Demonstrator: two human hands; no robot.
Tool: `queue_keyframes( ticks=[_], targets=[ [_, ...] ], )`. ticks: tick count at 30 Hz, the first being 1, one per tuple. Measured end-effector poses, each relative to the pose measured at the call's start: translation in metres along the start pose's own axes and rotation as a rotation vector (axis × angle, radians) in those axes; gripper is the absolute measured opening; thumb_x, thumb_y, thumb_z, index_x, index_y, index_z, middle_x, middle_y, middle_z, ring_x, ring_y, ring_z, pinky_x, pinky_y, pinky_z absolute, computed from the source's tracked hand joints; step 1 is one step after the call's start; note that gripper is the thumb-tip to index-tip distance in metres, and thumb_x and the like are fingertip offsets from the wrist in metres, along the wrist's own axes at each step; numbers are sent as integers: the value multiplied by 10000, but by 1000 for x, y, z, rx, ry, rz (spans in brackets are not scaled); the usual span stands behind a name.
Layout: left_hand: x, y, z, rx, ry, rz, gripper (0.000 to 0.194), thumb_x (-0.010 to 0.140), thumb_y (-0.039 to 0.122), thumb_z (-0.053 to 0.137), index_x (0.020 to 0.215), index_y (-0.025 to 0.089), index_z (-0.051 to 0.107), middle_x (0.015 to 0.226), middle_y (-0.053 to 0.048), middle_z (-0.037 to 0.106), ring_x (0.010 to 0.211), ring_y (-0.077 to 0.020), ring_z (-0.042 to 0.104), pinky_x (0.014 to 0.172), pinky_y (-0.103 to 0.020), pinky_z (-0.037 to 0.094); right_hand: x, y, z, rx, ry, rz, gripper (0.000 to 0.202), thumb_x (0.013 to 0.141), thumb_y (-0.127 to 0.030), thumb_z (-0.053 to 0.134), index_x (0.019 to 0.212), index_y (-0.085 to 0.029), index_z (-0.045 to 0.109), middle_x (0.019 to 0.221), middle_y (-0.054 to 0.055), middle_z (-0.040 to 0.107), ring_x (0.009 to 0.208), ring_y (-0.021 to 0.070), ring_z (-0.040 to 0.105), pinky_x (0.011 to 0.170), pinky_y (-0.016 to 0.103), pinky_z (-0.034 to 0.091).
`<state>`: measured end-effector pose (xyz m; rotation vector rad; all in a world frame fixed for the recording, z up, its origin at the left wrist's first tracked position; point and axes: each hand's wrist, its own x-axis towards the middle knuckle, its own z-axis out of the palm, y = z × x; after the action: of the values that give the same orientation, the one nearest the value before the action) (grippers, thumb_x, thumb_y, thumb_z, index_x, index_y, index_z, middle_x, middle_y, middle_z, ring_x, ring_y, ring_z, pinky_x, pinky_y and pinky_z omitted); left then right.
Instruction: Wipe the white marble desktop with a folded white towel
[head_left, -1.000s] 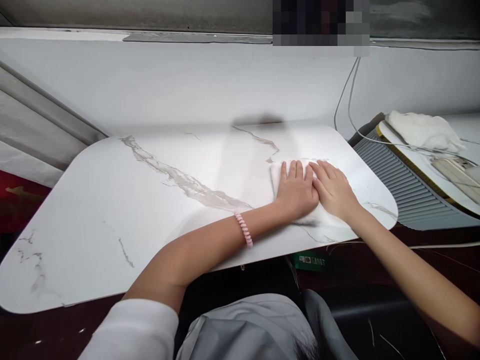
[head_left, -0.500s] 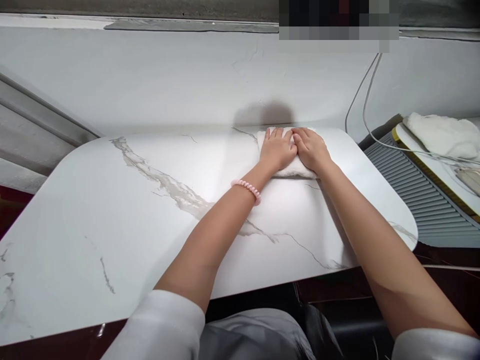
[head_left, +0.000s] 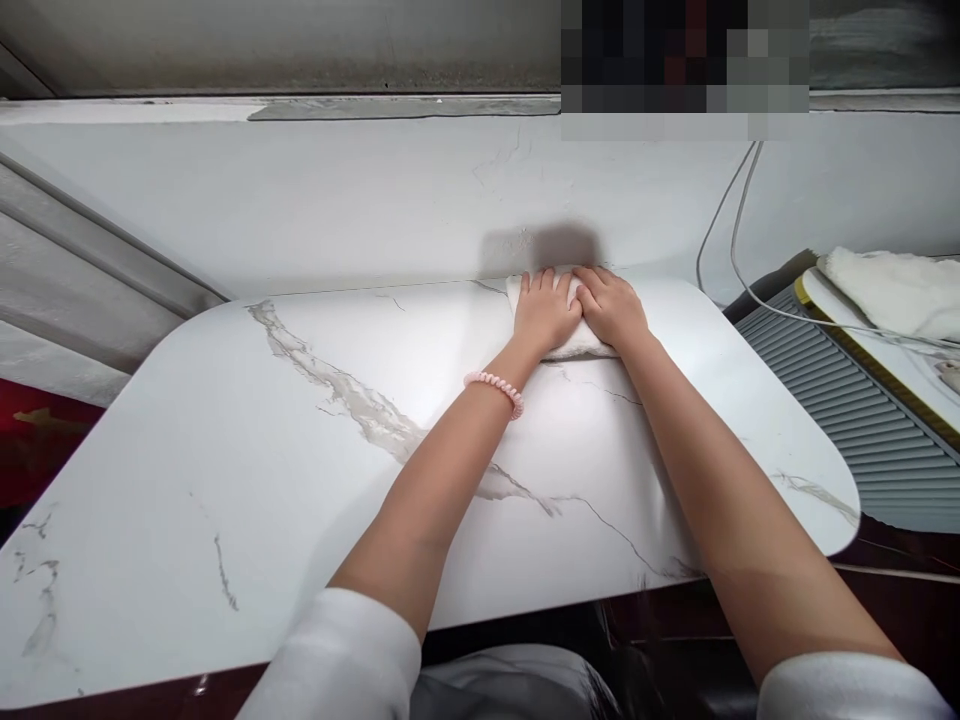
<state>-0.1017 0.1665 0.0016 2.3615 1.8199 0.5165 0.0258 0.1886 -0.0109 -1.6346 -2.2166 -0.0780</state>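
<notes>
A folded white cloth [head_left: 583, 346] lies near the back edge of a white marble-patterned table [head_left: 225, 430]. My left hand [head_left: 546, 315] rests flat on its left part, fingers stretched out toward the wall. Beside it, my right hand [head_left: 615, 310] presses down on the cloth's right part, fingers also extended and the two hands touching at the thumbs. Much of the cloth is hidden beneath both palms. A pink coiled band [head_left: 496, 385] circles my left wrist.
A white wall [head_left: 360, 200] stands directly behind the table. On the right, a grey ribbed cabinet [head_left: 817, 410] with a white top carries another fluffy white cloth [head_left: 892, 290]. Thin cables [head_left: 739, 215] hang down the wall there. Grey panels [head_left: 82, 270] flank the left side.
Both hands and the cloth under them have slid a little to the left along the table's back edge. My head view has tilted slightly upward.
</notes>
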Motion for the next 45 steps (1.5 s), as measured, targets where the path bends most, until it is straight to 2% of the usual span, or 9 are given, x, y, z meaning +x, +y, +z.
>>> queue_keyframes(
  ticks=[7,19,24,27,31,36,38,42,45],
  targets=[
    [-57,3,-12,31,-39,-36,524,1026,303,328,1509,112,400,1596,-152,359,1503,-261,264,1257,-468,118,-47,-35,-19,-37,-134,28,530,1006,-284,238,1468,-156,465,1557,113,443,1450,255,365,1166,467,304],
    [-219,15,-48,59,-133,135,540,1022,281,341,1525,85,368,1599,-206,325,1511,-318,220,1246,-528,134,-205,-121,-60,-105,-164,52,562,1025,-287,215,1513,-86,408,1586,183,371,1490,311,293,1188,523,259],
    [-255,7,-57,60,-141,164,552,1014,266,341,1527,62,347,1602,-227,298,1511,-329,205,1236,-556,162,-227,-147,-69,-141,-204,10,563,1021,-269,225,1515,-71,406,1577,211,372,1488,335,294,1175,545,267],
    [-254,-1,-59,68,-137,131,556,1011,249,318,1526,41,338,1606,-223,291,1514,-323,198,1240,-547,160,-215,-153,-66,-146,-237,-33,562,1015,-262,233,1519,-79,400,1568,213,388,1482,341,302,1172,556,261],
    [-230,-15,-59,86,-144,51,562,1008,262,305,1528,52,339,1611,-201,299,1515,-309,209,1247,-519,146,-181,-152,-53,-116,-219,-69,558,1008,-275,236,1506,-103,418,1554,193,421,1463,326,338,1166,541,273],
    [-179,-38,-55,67,-62,-78,514,1017,257,293,1498,112,405,1596,-164,355,1503,-273,266,1243,-498,174,-118,-144,-30,-33,-115,2,520,969,-332,315,1424,-175,513,1461,178,535,1358,345,452,1055,549,395],
    [-156,-49,-53,61,-31,-114,500,1014,248,302,1478,113,432,1585,-164,375,1495,-266,286,1244,-484,170,-91,-140,-19,-12,-75,41,508,952,-333,342,1386,-156,539,1404,195,574,1320,348,478,1060,566,381],
    [-112,-70,-48,60,-8,-96,484,1009,268,338,1458,131,456,1568,-148,408,1475,-243,324,1244,-454,167,-46,-131,4,26,-15,26,492,942,-288,334,1331,-86,557,1295,196,622,1296,317,491,1168,561,236],
    [-85,-83,-46,53,3,-89,471,1009,276,349,1444,143,471,1557,-139,426,1464,-231,340,1241,-443,171,-21,-126,15,75,-2,53,450,928,-269,341,1248,-85,598,1248,191,630,1246,317,517,1122,502,330]
  ],
)
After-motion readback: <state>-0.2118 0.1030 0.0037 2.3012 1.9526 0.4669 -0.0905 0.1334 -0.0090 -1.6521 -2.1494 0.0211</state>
